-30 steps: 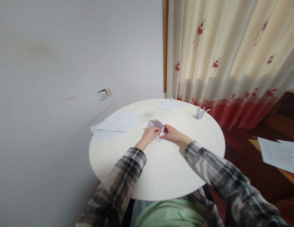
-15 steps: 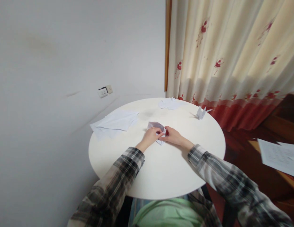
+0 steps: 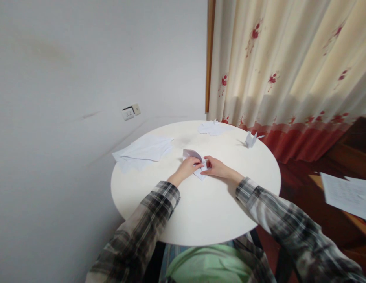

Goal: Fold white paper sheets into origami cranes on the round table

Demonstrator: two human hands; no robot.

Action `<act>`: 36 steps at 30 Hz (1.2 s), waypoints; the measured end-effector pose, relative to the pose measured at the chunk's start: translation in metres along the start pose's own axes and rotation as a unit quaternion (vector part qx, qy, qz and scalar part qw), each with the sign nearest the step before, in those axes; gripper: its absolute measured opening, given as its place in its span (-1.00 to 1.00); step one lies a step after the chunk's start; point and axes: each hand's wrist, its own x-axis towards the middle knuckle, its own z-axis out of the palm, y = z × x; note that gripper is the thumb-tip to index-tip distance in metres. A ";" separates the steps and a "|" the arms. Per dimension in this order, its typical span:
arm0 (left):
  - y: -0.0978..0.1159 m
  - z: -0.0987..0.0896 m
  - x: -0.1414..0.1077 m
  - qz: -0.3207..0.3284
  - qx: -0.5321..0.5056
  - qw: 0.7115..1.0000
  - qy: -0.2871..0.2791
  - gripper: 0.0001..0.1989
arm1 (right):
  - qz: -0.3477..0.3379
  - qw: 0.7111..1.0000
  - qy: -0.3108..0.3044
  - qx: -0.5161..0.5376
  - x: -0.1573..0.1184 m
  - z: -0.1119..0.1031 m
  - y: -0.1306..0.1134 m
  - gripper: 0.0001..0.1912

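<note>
At the middle of a round white table (image 3: 209, 212), seen from the head camera, two bare hands work on a partly folded white paper (image 3: 190, 153). One wide flap of it stands up behind the left fingers; its near end comes to a point that lies toward the person.

The left hand (image 3: 186, 168) reaches in from the lower left, thumb and fingers brought together on the paper – a pinch near its centre. The right hand (image 3: 217, 168) comes from the other side, half curled at the paper's right edge, index finger and thumb a little apart; whether they grip it, I cannot tell. Both arms wear plaid sleeves (image 3: 155, 208).

Farther left on the table, near the wall (image 3: 67, 165), loose white sheets (image 3: 143, 150) overlap. At the far edge are more white pieces (image 3: 211, 128), and to the right of them a folded crane (image 3: 250, 140) stands upright, well apart from the hands.

Beyond, a socket (image 3: 128, 114) is set in the wall, and a cream curtain (image 3: 277, 51) with red flowers hangs to a red hem. Off to the right – below the curtain, clear of the table – lie pages (image 3: 344, 192).
</note>
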 end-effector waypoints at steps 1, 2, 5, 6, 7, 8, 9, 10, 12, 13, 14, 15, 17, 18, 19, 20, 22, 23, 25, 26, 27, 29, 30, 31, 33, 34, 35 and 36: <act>-0.001 0.001 0.000 -0.004 0.010 1.000 0.002 -0.87 | -0.002 1.000 -0.002 0.004 0.000 0.000 0.000 -0.33; -0.002 0.002 0.000 -0.010 0.018 1.000 0.002 -0.87 | -0.002 1.000 -0.003 0.007 0.000 -0.001 0.000 -0.33; -0.002 0.003 0.000 -0.030 0.028 0.999 0.003 -0.86 | -0.005 1.000 -0.012 0.015 0.001 -0.002 0.000 -0.36; -0.002 0.003 0.000 -0.034 0.030 0.999 0.003 -0.85 | -0.008 1.000 -0.015 0.016 0.001 -0.002 0.000 -0.37; -0.001 0.003 0.000 -0.036 0.031 0.999 0.005 -0.85 | -0.012 1.000 -0.017 0.018 0.001 -0.002 0.001 -0.37; 0.000 0.003 0.000 -0.036 0.030 0.999 0.006 -0.84 | -0.016 1.000 -0.018 0.019 0.001 -0.003 0.001 -0.37; 0.000 0.003 0.000 -0.036 0.029 0.999 0.006 -0.84 | -0.019 0.999 -0.018 0.020 0.001 -0.003 0.001 -0.37; 0.001 0.002 0.000 -0.037 0.027 0.999 0.007 -0.83 | -0.019 0.999 -0.018 0.021 0.001 -0.003 0.000 -0.36; 0.001 0.001 0.000 -0.045 0.023 0.999 0.007 -0.82 | -0.015 0.999 -0.018 0.022 0.000 -0.004 -0.001 -0.36; 0.001 0.001 0.000 -0.051 0.020 0.998 0.007 -0.82 | -0.013 1.000 -0.018 0.022 0.000 -0.004 -0.001 -0.36; 0.001 0.001 0.000 -0.055 0.015 0.998 0.005 -0.81 | -0.012 1.000 -0.018 0.022 0.000 -0.005 -0.002 -0.36; 0.000 0.001 0.000 -0.058 0.009 0.998 0.003 -0.81 | -0.013 0.999 -0.020 0.023 0.000 -0.005 -0.002 -0.37; -0.001 0.002 0.000 -0.064 -0.008 0.998 -0.001 -0.81 | -0.014 0.999 -0.023 0.026 -0.001 -0.006 -0.003 -0.37; -0.002 0.002 0.000 -0.067 -0.020 0.998 -0.003 -0.80 | -0.013 0.999 -0.024 0.028 0.000 -0.006 -0.003 -0.36; -0.003 0.002 0.000 -0.071 -0.034 0.997 -0.004 -0.80 | -0.012 0.999 -0.027 0.029 0.000 -0.006 -0.002 -0.35; -0.004 0.003 0.001 -0.076 -0.050 0.996 -0.004 -0.80 | -0.010 0.999 -0.030 0.031 0.000 -0.007 -0.002 -0.33; -0.007 0.004 0.001 -0.082 -0.079 0.993 -0.003 -0.80 | -0.007 0.999 -0.035 0.034 0.000 -0.007 -0.002 -0.32; -0.008 0.004 0.001 -0.083 -0.088 0.993 -0.003 -0.79 | -0.005 0.999 -0.037 0.036 0.000 -0.007 -0.002 -0.32; -0.011 0.006 0.001 -0.087 -0.094 0.992 -0.002 -0.78 | -0.005 0.998 -0.039 0.040 0.001 -0.007 -0.001 -0.33; -0.013 0.007 0.001 -0.091 -0.092 0.992 0.000 -0.77 | -0.005 0.998 -0.039 0.041 0.001 -0.007 0.000 -0.33; -0.014 0.008 0.001 -0.096 -0.088 0.991 0.000 -0.76 | -0.005 0.998 -0.039 0.043 0.001 -0.006 0.000 -0.33; -0.015 0.009 0.001 -0.106 -0.078 0.991 0.002 -0.74 | -0.005 0.998 -0.038 0.044 0.001 -0.006 0.001 -0.32; -0.016 0.009 0.001 -0.108 -0.073 0.991 0.003 -0.74 | -0.004 0.998 -0.037 0.045 0.002 -0.006 0.001 -0.32; -0.016 0.010 0.001 -0.110 -0.067 0.992 0.004 -0.74 | -0.004 0.998 -0.036 0.046 0.002 -0.006 0.001 -0.31; -0.015 0.010 0.001 -0.111 -0.059 0.992 0.007 -0.74 | -0.002 0.998 -0.037 0.049 0.001 -0.006 0.000 -0.31; -0.015 0.010 0.001 -0.111 -0.056 0.992 0.008 -0.75 | -0.002 0.998 -0.038 0.050 0.001 -0.006 -0.001 -0.32; -0.014 0.009 0.001 -0.110 -0.057 0.992 0.008 -0.75 | -0.001 0.998 -0.038 0.051 0.001 -0.006 -0.001 -0.32; -0.014 0.009 0.001 -0.108 -0.058 0.992 0.008 -0.76 | -0.001 0.998 -0.038 0.051 0.001 -0.007 -0.002 -0.32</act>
